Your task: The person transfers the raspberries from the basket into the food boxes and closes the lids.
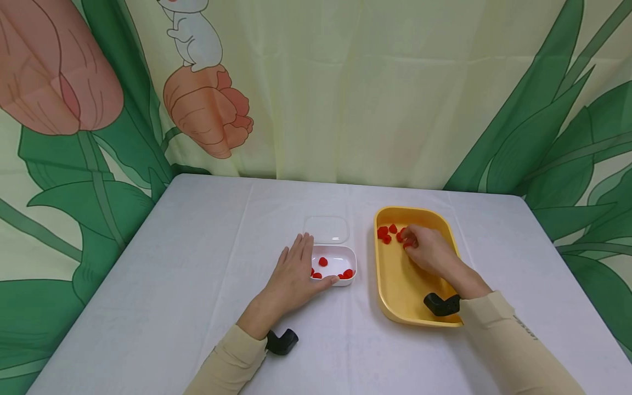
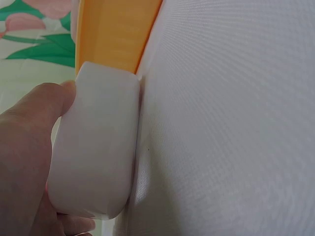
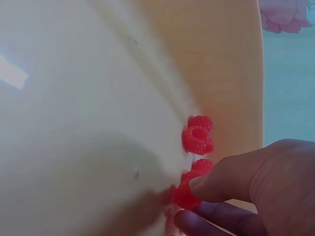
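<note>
My left hand (image 1: 291, 277) rests against a small white box (image 1: 349, 252), its fingers straight along the left side and its thumb across the near rim. In the left wrist view the thumb touches the upper edge of the white box (image 2: 98, 142). Several red raspberries (image 1: 323, 261) lie inside it; the fingers hide part of the interior. My right hand (image 1: 428, 249) reaches into a yellow tray (image 1: 410, 291), where more raspberries (image 1: 383, 232) sit at the far left end. In the right wrist view its thumb and fingertips pinch a raspberry (image 3: 185, 196) beside others (image 3: 198, 137).
A clear lid (image 1: 326, 229) lies flat on the white tablecloth (image 1: 247, 236), just behind the white box. The yellow tray stands to the right of the box with a narrow gap between. A printed curtain (image 1: 345, 99) hangs behind the table.
</note>
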`<state>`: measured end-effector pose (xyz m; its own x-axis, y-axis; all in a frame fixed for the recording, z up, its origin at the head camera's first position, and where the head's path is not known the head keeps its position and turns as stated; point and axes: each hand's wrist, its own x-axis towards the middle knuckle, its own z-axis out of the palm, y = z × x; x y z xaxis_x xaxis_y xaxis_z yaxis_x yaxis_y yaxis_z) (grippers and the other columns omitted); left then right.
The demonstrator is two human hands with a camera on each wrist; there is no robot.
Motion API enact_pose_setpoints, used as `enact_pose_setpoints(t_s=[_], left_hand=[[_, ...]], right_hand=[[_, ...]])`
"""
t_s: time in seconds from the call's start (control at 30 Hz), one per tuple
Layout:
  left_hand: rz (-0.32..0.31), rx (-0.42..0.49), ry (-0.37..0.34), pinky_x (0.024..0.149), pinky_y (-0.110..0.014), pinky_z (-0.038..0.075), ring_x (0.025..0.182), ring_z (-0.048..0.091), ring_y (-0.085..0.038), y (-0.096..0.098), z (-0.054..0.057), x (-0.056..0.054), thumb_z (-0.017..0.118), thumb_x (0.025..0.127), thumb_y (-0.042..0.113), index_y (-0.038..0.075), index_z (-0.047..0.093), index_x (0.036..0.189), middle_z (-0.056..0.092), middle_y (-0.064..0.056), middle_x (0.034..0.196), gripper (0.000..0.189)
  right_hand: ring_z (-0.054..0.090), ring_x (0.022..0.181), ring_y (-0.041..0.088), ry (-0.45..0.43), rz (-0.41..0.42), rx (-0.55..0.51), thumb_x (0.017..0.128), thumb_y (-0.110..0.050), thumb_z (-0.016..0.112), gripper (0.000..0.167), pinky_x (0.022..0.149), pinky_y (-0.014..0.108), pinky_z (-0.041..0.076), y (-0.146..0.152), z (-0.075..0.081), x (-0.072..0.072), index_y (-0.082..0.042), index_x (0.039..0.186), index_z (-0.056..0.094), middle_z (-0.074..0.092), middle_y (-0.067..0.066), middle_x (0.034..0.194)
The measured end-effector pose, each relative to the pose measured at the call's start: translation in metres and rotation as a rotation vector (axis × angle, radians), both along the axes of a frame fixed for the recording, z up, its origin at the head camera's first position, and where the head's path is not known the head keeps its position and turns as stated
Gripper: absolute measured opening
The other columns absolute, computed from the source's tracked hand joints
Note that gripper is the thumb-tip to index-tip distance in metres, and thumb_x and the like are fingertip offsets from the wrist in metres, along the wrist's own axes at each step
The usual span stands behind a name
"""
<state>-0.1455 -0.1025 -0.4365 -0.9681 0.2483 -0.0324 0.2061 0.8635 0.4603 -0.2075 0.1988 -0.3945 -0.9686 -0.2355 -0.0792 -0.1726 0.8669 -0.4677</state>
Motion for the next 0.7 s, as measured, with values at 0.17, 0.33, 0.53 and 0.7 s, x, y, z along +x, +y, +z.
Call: enact_pose_setpoints(t_s=[0.17,0.33,0.53,0.7], left_hand=[[0.001,-0.009,-0.004,0.125,-0.053,0.014,0.156,0.012,-0.027,0.0,-0.001,0.0,0.059,0.084,0.07,0.008,0.015,0.159,0.018,-0.009,0.167,0.106],[0.004,-0.006,-0.006,0.124,-0.054,0.015,0.155,0.013,-0.029,0.0,0.0,0.001,0.06,0.084,0.069,0.007,0.016,0.158,0.019,-0.01,0.166,0.106],[0.007,-0.002,-0.008,0.124,-0.054,0.014,0.155,0.013,-0.029,0.001,0.001,0.002,0.061,0.083,0.068,0.007,0.016,0.159,0.019,-0.01,0.166,0.107],[0.007,-0.006,-0.006,0.124,-0.054,0.015,0.155,0.012,-0.029,0.002,0.001,0.0,0.061,0.083,0.068,0.008,0.016,0.159,0.019,-0.01,0.166,0.107]], right_hand=[[0.059,0.086,0.028,0.025,0.001,-0.014,0.086,0.004,0.062,0.019,0.084,0.045,0.057,0.0,0.002,0.002,0.003,0.106,0.064,0.068,0.017,0.099],[0.059,0.089,0.028,0.018,0.004,-0.022,0.088,0.002,0.063,0.021,0.087,0.045,0.057,-0.001,0.005,0.003,0.002,0.109,0.064,0.069,0.017,0.103],[0.059,0.092,0.03,0.018,0.005,-0.019,0.088,0.001,0.062,0.024,0.089,0.047,0.056,-0.004,0.012,0.005,0.002,0.112,0.063,0.068,0.017,0.106],[0.059,0.096,0.031,0.029,0.009,-0.016,0.089,0.0,0.062,0.027,0.092,0.048,0.055,-0.009,0.02,0.008,0.002,0.117,0.062,0.068,0.018,0.109]])
